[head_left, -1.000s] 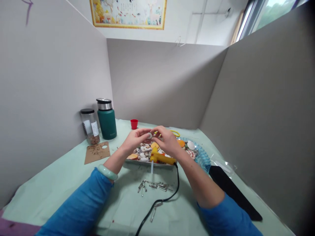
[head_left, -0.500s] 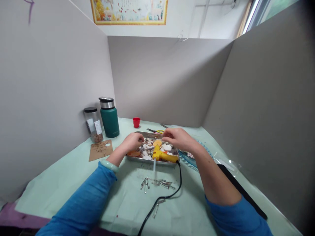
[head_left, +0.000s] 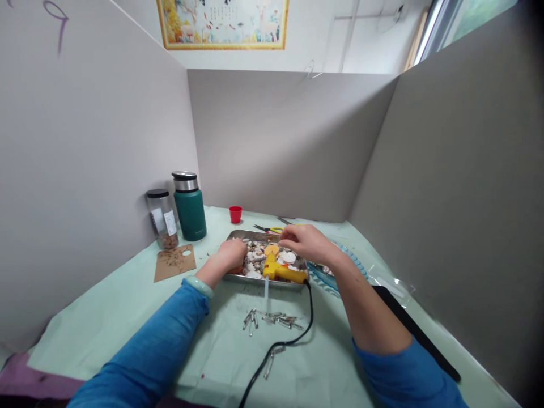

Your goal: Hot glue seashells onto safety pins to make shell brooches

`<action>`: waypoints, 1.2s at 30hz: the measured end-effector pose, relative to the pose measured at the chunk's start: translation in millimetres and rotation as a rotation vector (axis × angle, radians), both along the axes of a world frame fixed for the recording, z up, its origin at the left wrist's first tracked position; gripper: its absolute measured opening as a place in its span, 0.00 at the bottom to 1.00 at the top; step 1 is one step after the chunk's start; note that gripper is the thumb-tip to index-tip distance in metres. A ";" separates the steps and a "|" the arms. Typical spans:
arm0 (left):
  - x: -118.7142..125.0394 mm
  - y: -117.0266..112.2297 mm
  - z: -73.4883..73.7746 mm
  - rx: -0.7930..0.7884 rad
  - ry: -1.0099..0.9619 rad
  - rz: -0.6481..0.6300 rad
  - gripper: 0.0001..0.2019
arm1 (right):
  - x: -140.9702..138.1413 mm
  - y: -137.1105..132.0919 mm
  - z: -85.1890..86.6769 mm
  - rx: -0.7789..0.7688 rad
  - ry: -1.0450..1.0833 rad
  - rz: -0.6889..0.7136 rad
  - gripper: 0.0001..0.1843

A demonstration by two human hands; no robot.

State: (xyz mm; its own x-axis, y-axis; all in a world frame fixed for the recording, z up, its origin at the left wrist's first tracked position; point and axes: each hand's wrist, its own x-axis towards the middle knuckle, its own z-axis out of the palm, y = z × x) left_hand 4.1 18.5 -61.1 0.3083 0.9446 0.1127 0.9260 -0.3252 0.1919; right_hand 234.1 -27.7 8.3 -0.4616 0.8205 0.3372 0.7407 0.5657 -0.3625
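Note:
A metal tray (head_left: 244, 233) full of shells and small stones (head_left: 255, 255) sits at the middle of the table. Over its left part, my left hand (head_left: 233, 255) reaches down among the shells with fingers curled; whatever they pinch is hidden. My right hand (head_left: 306, 240) hovers above the tray's right back side, fingertips drawn together on something too small to make out. Between my hands a yellow hot glue gun (head_left: 283, 272) rests on the tray's front edge, its clear glue stick (head_left: 266, 294) pointing toward me. A round orange disc (head_left: 271, 249) and a white disc (head_left: 289, 257) lie among the shells.
Metal clips (head_left: 283, 319) lie in front of the tray beside the black cord (head_left: 289, 342). At left stand a green bottle (head_left: 190, 212), a jar (head_left: 164, 221) and a brown card (head_left: 174, 263). Behind are a red cup (head_left: 235, 214) and pliers (head_left: 272, 229); a blue dish (head_left: 355, 260) sits right.
My left hand has moved right and lower, into the shells at the tray's left side. My right hand has stayed nearly in place. The view has tipped up slightly.

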 end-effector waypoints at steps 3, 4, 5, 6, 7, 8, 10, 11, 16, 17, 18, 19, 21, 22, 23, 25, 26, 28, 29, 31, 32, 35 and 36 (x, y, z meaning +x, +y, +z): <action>-3.5 3.4 1.0 -0.017 -0.142 0.009 0.03 | 0.3 1.7 -1.1 0.009 0.009 0.001 0.06; -5.4 4.1 2.9 -0.026 -0.203 0.006 0.03 | 0.4 1.9 -1.3 0.014 0.012 0.000 0.06; -7.4 4.4 5.6 -0.037 -0.271 0.001 0.03 | 0.4 2.0 -1.5 0.020 0.017 -0.002 0.06; -9.3 4.2 8.8 -0.052 -0.345 -0.007 0.03 | 0.3 1.9 -1.6 0.027 0.021 -0.004 0.06; -10.9 3.5 12.3 -0.072 -0.424 -0.019 0.02 | -0.1 1.8 -1.8 0.035 0.025 -0.005 0.06; -12.1 2.1 15.7 -0.098 -0.507 -0.032 0.02 | -0.9 1.6 -2.1 0.044 0.028 -0.007 0.06; -13.1 -1.7 21.3 -0.173 -0.680 -0.066 0.05 | -3.4 1.4 -3.3 0.063 0.033 -0.009 0.06; -13.0 -3.8 23.3 -0.217 -0.764 -0.084 0.06 | -5.2 1.3 -4.1 0.072 0.034 -0.009 0.06; -9.5 -12.8 28.9 -0.419 -1.098 -0.197 0.10 | -15.4 0.3 -8.2 0.094 0.047 0.005 0.07; -8.7 -14.1 29.9 -0.457 -1.142 -0.219 0.11 | -16.8 0.0 -8.6 0.095 0.051 0.011 0.07; -8.0 -15.4 30.8 -0.494 -1.176 -0.237 0.11 | -17.7 -0.3 -8.9 0.096 0.055 0.017 0.08; -7.4 -16.4 31.6 -0.530 -1.204 -0.251 0.11 | -18.2 -0.4 -9.0 0.098 0.059 0.020 0.08; -7.2 -17.9 32.9 -0.586 -1.245 -0.260 0.11 | -18.1 -0.3 -8.9 0.106 0.067 0.021 0.08; -7.6 -18.2 33.4 -0.603 -1.261 -0.255 0.11 | -17.5 0.0 -8.9 0.110 0.069 0.019 0.08; -8.5 -18.1 33.7 -0.613 -1.277 -0.247 0.11 | -16.7 0.5 -8.9 0.113 0.071 0.016 0.08; -11.1 -17.6 34.4 -0.619 -1.306 -0.231 0.11 | -15.2 1.5 -9.1 0.115 0.071 0.013 0.08; -12.5 -17.1 34.8 -0.623 -1.318 -0.226 0.11 | -14.6 1.9 -9.3 0.114 0.070 0.012 0.08; -14.4 -16.4 36.0 -0.642 -1.341 -0.223 0.09 | -14.2 2.2 -9.7 0.111 0.068 0.012 0.08; -14.6 -16.2 36.6 -0.657 -1.350 -0.222 0.08 | -14.4 2.2 -9.8 0.108 0.066 0.014 0.08; -13.8 -15.9 37.5 -0.690 -1.366 -0.218 0.07 | -15.1 2.0 -10.1 0.100 0.061 0.020 0.08; -13.0 -15.7 37.6 -0.704 -1.374 -0.215 0.08 | -15.4 2.0 -10.2 0.095 0.057 0.024 0.08; -10.8 -14.8 36.6 -0.730 -1.400 -0.205 0.12 | -14.8 3.3 -11.3 0.067 0.039 0.036 0.07; -10.6 -14.2 35.9 -0.733 -1.411 -0.202 0.13 | -14.1 4.1 -11.9 0.054 0.031 0.043 0.07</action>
State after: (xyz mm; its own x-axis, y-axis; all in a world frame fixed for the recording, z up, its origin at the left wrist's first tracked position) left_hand -6.5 4.3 -25.3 0.4759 0.8788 -0.0362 -0.1628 0.1285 0.9783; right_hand 220.1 -23.6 -3.6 -0.4847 0.7802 0.3954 0.7041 0.6163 -0.3529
